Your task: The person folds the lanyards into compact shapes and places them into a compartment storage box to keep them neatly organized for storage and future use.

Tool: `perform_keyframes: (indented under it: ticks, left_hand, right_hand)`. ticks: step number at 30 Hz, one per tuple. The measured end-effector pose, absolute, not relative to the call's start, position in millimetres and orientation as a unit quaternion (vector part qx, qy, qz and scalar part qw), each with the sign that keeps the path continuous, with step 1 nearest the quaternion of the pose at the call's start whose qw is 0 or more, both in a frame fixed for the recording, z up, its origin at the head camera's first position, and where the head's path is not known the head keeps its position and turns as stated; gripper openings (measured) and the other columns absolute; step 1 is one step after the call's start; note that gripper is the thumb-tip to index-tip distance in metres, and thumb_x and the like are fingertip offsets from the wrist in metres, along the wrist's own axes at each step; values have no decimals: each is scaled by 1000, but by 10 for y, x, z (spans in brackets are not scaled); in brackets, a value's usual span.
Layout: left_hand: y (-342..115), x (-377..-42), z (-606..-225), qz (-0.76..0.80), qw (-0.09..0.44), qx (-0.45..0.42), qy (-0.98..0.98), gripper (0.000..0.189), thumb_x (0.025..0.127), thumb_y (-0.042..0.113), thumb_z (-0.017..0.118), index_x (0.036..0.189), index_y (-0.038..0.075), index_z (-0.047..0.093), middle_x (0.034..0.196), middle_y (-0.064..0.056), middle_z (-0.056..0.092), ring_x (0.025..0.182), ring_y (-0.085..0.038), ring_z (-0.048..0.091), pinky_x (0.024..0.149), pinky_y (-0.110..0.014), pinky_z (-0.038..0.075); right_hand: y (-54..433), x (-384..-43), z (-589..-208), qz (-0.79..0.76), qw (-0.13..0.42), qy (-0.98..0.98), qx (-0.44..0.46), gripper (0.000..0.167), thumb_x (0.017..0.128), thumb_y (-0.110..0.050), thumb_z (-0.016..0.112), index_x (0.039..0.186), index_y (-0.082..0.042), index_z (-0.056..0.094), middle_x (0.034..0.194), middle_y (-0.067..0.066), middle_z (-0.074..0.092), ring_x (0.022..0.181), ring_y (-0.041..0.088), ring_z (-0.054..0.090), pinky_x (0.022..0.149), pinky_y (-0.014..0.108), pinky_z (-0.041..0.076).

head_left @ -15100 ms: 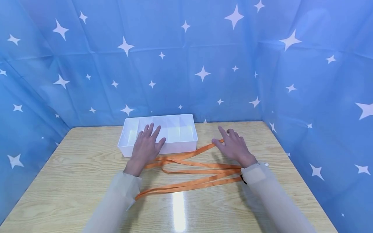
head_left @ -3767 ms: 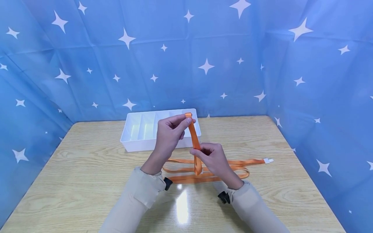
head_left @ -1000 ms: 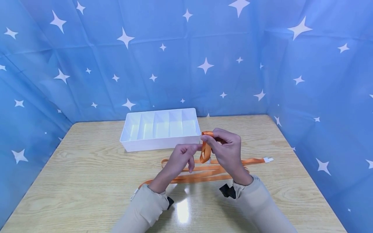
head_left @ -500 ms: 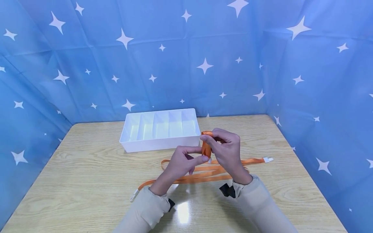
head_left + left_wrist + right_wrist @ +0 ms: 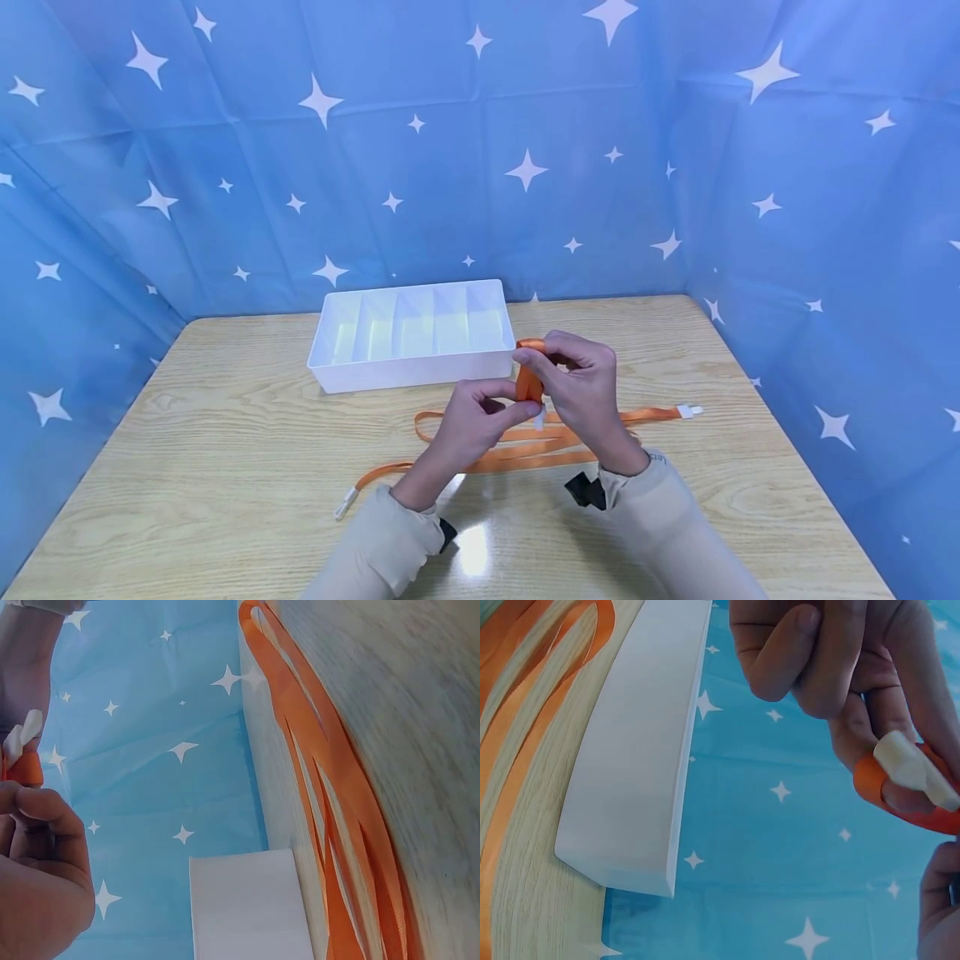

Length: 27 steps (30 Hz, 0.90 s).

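Note:
A folded orange lanyard point(image 5: 529, 382) is held up above the table between both hands. My right hand point(image 5: 587, 379) pinches its upper end between thumb and fingers. The lower end is pinched by the thumb and forefinger of my left hand point(image 5: 474, 417). A white plastic clip point(image 5: 540, 418) hangs beneath the bundle; in the left wrist view the clip point(image 5: 28, 729) sticks out from the orange band point(image 5: 25, 769). The right wrist view has the band point(image 5: 868, 780) looped around a fingertip. More orange lanyards point(image 5: 525, 455) lie stretched on the table below the hands.
Behind the hands stands a white tray point(image 5: 412, 369) with several compartments, near the table's back edge. One white lanyard end point(image 5: 688, 412) lies at right, another point(image 5: 345, 503) at left. A blue star-patterned curtain point(image 5: 480, 167) encloses the wooden table point(image 5: 187, 467).
Earlier, the hands were open over the spread lanyards, then held one as a long strap. It is now a short folded bundle. My left thumb has come up against its lower end.

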<state>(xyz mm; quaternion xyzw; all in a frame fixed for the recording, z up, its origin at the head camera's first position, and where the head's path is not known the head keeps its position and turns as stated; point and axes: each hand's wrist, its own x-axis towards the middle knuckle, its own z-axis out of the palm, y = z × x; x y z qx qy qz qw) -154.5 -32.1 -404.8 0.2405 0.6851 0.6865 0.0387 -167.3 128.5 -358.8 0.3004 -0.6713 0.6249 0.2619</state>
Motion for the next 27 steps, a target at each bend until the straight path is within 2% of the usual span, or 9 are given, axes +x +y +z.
perform_keyframes:
  ticks: [4, 6, 9, 12, 15, 17, 20, 23, 27]
  left_hand:
    - [-312, -1550, -4060, 690, 29, 243, 681, 15, 91, 14, 73, 98, 2, 76, 58, -10, 52, 40, -16, 37, 40, -23, 30]
    - [-310, -1557, -4069, 689, 16, 246, 682, 14, 91, 13, 73, 98, 2, 76, 63, -13, 56, 42, -15, 38, 41, -23, 31]
    - [-310, -1560, -4076, 682, -4, 248, 687, 12, 90, 12, 74, 97, 2, 77, 83, -10, 65, 47, -14, 42, 45, -22, 35]
    - [-314, -1562, -4073, 675, -21, 243, 696, 11, 89, 10, 75, 96, 1, 77, 109, -7, 65, 53, -14, 48, 49, -22, 42]
    - [-324, -1563, -4061, 674, -21, 236, 699, 10, 89, 8, 75, 95, 1, 77, 117, -6, 62, 57, -16, 56, 55, -25, 50]
    - [-333, -1567, -4057, 680, -16, 239, 693, 10, 89, 6, 74, 97, 0, 77, 115, -8, 65, 56, -19, 59, 54, -30, 53]
    - [-343, -1572, -4058, 689, -8, 247, 681, 10, 90, 3, 72, 99, -1, 76, 97, -17, 69, 52, -23, 58, 49, -33, 51]
    - [-352, -1571, -4063, 692, -1, 241, 680, 11, 91, 5, 72, 100, 0, 76, 79, -27, 65, 48, -22, 56, 45, -30, 46]
    - [-358, -1568, -4073, 692, 6, 217, 688, 13, 91, 11, 74, 99, 1, 76, 77, -29, 62, 48, -16, 53, 45, -23, 44]
  right_hand:
    - [1287, -1671, -3585, 622, 262, -673, 301, 16, 87, -8, 76, 73, -6, 70, 60, 2, 53, 53, 12, 48, 47, 25, 41]
    - [1289, -1667, -3579, 621, 264, -675, 299, 15, 87, -8, 76, 73, -6, 71, 60, 2, 53, 52, 12, 47, 47, 25, 40]
    - [1300, -1656, -3569, 622, 259, -680, 290, 12, 87, -5, 75, 76, -5, 72, 60, 2, 53, 52, 13, 47, 46, 25, 40]
    - [1315, -1642, -3557, 625, 245, -686, 281, 10, 88, -4, 74, 78, -4, 73, 60, 2, 52, 51, 14, 46, 46, 25, 41]
    - [1335, -1632, -3544, 630, 222, -692, 273, 11, 90, -5, 72, 79, -3, 72, 60, 3, 50, 50, 15, 45, 46, 27, 40]
    - [1351, -1630, -3534, 634, 207, -695, 269, 13, 91, -4, 71, 78, -3, 72, 60, 3, 48, 50, 15, 43, 45, 28, 39]
    - [1378, -1621, -3509, 636, 185, -703, 259, 15, 92, -4, 70, 77, -2, 71, 58, 4, 46, 49, 16, 42, 45, 29, 38]
    - [1407, -1611, -3474, 632, 167, -719, 235, 16, 93, -4, 69, 77, -5, 73, 58, 5, 45, 50, 18, 40, 45, 29, 34]
    - [1437, -1578, -3414, 634, 129, -739, 188, 16, 94, -12, 69, 81, -7, 76, 56, 4, 42, 49, 19, 35, 43, 31, 28]
